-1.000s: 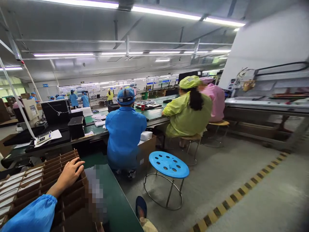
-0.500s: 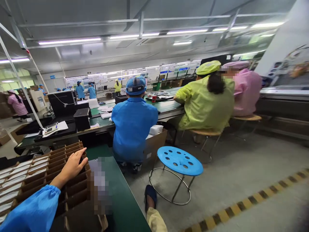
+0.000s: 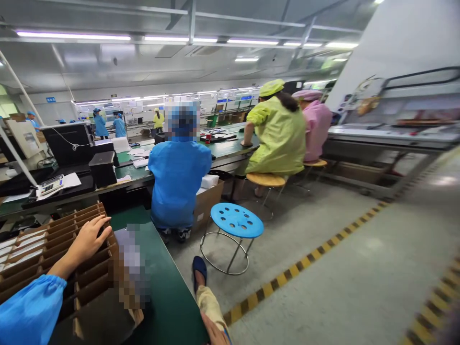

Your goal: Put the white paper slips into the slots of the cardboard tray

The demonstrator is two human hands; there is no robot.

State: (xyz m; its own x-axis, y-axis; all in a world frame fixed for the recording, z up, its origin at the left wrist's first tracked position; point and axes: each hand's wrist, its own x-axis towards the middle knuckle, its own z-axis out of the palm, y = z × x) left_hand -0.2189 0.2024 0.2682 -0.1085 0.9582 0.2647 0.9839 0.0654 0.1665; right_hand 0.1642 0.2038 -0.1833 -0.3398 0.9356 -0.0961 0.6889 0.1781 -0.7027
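Observation:
My left hand (image 3: 88, 239), coming out of a blue sleeve, lies over the near right part of a brown cardboard divider tray (image 3: 53, 235). Its fingers are spread across the top edges of the dividers and grasp nothing. White flat pieces (image 3: 27, 247) fill several slots on the tray's left side; the slots around my hand look bare. At the bottom edge of the view my right hand (image 3: 213, 330) shows only in part, beside the green table's edge and my trouser leg. Its visible fingers are stretched out, with nothing seen in them.
The green table (image 3: 172, 287) bears the tray. Past its right edge stands a blue round stool (image 3: 237, 220) on the grey floor. A person in blue (image 3: 179, 184) and one in yellow-green (image 3: 278, 134) sit at a long bench. Yellow-black tape (image 3: 287, 275) crosses the floor.
The view has swung to the right, so the tray, stool and people sit further left. My right hand has come into view at the bottom. My left hand stays on the tray.

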